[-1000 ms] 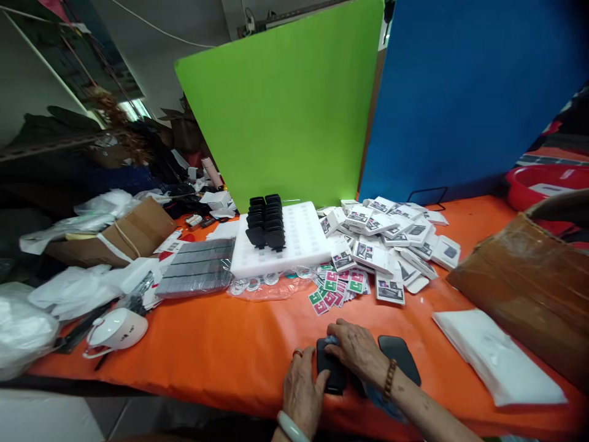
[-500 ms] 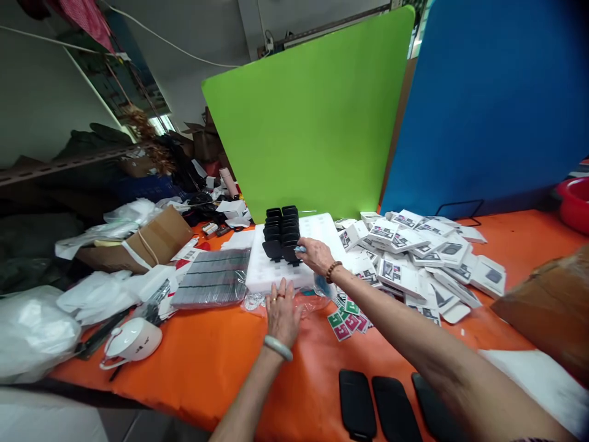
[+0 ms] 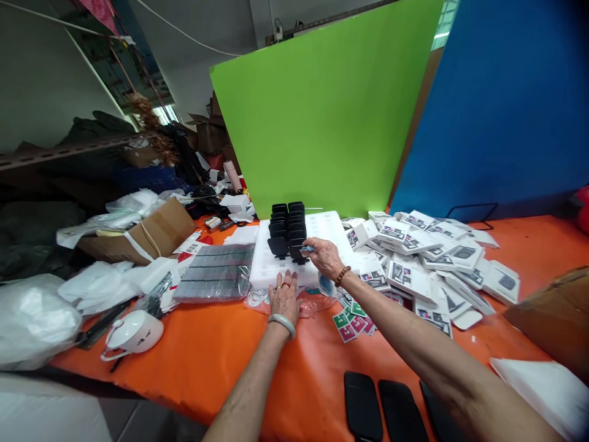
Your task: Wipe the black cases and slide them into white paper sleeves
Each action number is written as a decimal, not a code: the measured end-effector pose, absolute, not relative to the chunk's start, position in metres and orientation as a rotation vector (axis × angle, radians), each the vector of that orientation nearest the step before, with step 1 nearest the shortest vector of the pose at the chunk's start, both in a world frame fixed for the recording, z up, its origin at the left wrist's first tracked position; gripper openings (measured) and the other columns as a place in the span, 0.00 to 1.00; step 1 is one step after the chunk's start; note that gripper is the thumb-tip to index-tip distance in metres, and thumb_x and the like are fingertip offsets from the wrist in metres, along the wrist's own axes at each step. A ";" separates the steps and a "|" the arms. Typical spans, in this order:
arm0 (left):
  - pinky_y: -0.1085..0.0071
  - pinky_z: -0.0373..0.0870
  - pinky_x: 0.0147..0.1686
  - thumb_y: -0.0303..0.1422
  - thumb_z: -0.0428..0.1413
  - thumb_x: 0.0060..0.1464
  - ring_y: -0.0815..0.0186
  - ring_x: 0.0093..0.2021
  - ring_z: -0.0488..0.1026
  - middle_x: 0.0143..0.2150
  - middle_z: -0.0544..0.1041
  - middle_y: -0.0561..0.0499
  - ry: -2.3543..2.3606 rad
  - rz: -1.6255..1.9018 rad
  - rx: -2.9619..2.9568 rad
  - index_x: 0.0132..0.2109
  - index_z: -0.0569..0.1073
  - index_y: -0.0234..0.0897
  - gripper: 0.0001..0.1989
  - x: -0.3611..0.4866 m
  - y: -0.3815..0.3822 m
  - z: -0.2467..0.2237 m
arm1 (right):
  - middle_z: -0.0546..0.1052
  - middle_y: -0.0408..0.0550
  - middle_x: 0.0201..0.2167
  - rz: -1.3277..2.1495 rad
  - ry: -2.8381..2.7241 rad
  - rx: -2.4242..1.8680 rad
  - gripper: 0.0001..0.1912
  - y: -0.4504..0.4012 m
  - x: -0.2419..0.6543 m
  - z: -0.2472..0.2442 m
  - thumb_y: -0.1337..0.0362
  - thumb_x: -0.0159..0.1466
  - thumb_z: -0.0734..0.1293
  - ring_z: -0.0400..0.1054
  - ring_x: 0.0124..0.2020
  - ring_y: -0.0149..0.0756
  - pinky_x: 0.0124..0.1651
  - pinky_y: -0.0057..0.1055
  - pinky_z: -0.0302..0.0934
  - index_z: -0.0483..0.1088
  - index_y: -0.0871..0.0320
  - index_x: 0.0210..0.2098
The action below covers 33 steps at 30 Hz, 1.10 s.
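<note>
My left hand (image 3: 284, 297), with rings and a pale bangle, lies palm down with its fingers stretched toward the front edge of a white foam block (image 3: 322, 230). Two rows of black flat pads (image 3: 277, 246) stand upright in that block. My right hand (image 3: 326, 256), wearing a beaded bracelet, pinches a small light-blue object (image 3: 307, 248) against the front of the right row. Its kind cannot be made out, as the fingers cover most of it. Clear plastic film (image 3: 317, 304) lies beside my left hand, along the block's front.
A heap of white printed boxes (image 3: 409, 276) spreads to the right, with green and pink cards (image 3: 352, 322) before it. Black flat devices (image 3: 363, 405) lie near the front. To the left are a wrapped grey stack (image 3: 214, 273), a white lidded cup (image 3: 135, 331) and a cardboard box (image 3: 151, 236).
The view has shifted slightly, so everything sits a little differently. My right hand keeps its pinch at the front of the pads, and my left hand stays flat by the block.
</note>
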<state>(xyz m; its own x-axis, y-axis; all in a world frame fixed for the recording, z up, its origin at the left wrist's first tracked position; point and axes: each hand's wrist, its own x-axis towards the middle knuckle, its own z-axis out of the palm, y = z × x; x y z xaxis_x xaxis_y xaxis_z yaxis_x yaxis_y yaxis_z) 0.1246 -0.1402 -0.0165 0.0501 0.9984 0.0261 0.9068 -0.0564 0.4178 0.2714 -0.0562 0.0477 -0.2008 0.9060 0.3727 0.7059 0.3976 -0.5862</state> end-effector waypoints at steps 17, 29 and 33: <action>0.61 0.73 0.38 0.45 0.43 0.63 0.54 0.38 0.77 0.44 0.77 0.34 0.699 0.965 0.289 0.49 0.72 0.27 0.25 0.157 -0.259 0.025 | 0.65 0.39 0.19 1.683 -1.381 -1.143 0.17 -0.181 0.326 0.051 0.54 0.50 0.72 0.55 0.18 0.24 0.21 0.24 0.51 0.64 0.59 0.26; 0.75 0.69 0.25 0.31 0.47 0.64 0.69 0.25 0.72 0.29 0.75 0.46 0.746 1.066 -0.084 0.39 0.73 0.28 0.12 0.174 -0.299 0.012 | 0.73 0.46 0.31 1.022 -1.463 -1.087 0.08 -0.265 0.299 0.046 0.58 0.61 0.66 0.66 0.32 0.34 0.37 0.31 0.61 0.70 0.57 0.34; 0.80 0.64 0.20 0.22 0.53 0.58 0.73 0.21 0.68 0.25 0.73 0.51 0.808 1.092 -0.019 0.38 0.73 0.28 0.05 0.173 -0.311 0.011 | 0.71 0.42 0.25 1.386 -1.311 -1.076 0.15 -0.267 0.307 0.043 0.52 0.59 0.68 0.64 0.25 0.30 0.29 0.28 0.61 0.68 0.58 0.33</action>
